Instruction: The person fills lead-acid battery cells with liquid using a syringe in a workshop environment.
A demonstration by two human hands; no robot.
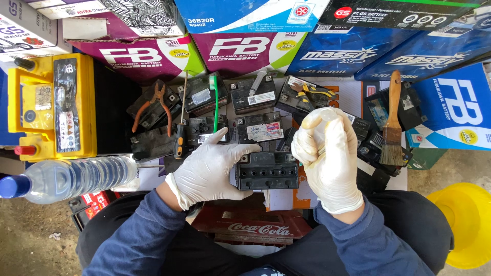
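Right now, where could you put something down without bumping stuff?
Bare ground below the water bottle, and some between the paintbrush and yellow funnel. Crowded: the small black batteries around both hands, with pliers and toothbrush.

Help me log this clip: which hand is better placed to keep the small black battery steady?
Left. The left hand already rests flat against the small black battery, while the right hand is raised above it, closed around a small clear object.

Small batteries [258, 128], pliers [158, 105] and a brush [393, 122] crowd the mat; bare ground [30, 230] lies left.
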